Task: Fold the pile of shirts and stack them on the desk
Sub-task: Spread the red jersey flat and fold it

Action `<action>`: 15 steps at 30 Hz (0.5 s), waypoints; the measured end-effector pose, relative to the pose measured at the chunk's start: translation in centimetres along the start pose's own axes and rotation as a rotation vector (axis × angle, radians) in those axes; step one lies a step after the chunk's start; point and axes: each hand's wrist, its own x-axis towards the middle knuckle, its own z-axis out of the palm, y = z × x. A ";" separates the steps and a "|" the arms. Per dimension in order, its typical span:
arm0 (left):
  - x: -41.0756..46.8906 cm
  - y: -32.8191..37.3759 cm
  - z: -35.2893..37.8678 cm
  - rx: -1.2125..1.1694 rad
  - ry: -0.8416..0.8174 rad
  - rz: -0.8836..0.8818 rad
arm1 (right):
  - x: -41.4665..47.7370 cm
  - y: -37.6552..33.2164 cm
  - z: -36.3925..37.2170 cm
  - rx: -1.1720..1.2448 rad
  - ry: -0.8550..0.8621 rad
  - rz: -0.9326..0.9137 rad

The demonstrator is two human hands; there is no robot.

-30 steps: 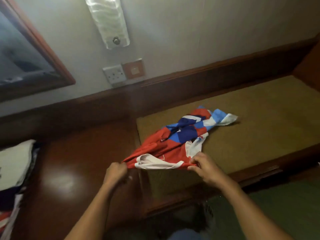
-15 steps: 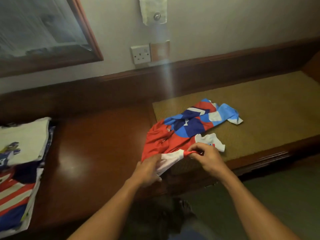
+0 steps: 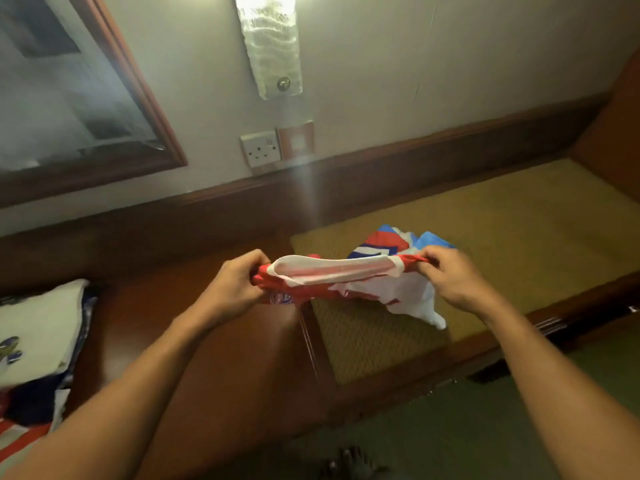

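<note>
Left hand: my left hand [image 3: 230, 289] is closed around the red cloth at one end of the neckline, fingers curled tight.
Right hand: my right hand [image 3: 453, 282] pinches the other end of the neckline, with the thumb on top.
Shirt: the red, white and blue jersey [image 3: 360, 289] is stretched between both hands, so the white collar [image 3: 332, 270] is pulled into a long, flat opening. It is held just above the line where the wooden desk [image 3: 214, 358] meets the woven mat [image 3: 519, 237]. Its far blue part seems to rest on the mat, and one white sleeve hangs down.
Stack: the folded shirts [image 3: 38, 334] lie on the desk at my far left, well apart from the jersey. A white one is on top, with dark blue and red-striped cloth under it.
Done: I judge that several shirts are already folded and stacked.
Left: this jersey has no fold yet. I think it must first be spread flat, then folded and carried to the stack.
Hidden: the frame edge cuts the stack, so I cannot count it. I see no unfolded pile, so I cannot say how many shirts are left. The lower part of the jersey is bunched behind my hands, and the badge on the chest is too blurred to read.
</note>
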 end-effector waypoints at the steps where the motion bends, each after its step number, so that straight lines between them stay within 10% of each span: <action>1: 0.8 0.9 -1.8 0.030 0.013 0.000 | 1.1 -1.1 -1.3 0.092 0.037 -0.017; 6: 2.0 6.0 -9.0 0.156 -0.063 0.003 | 5.1 -6.1 -6.9 0.297 0.148 -0.106; 15: -4.1 8.4 -14.1 0.077 0.332 0.065 | 4.9 -11.6 -11.1 0.152 -0.092 -0.261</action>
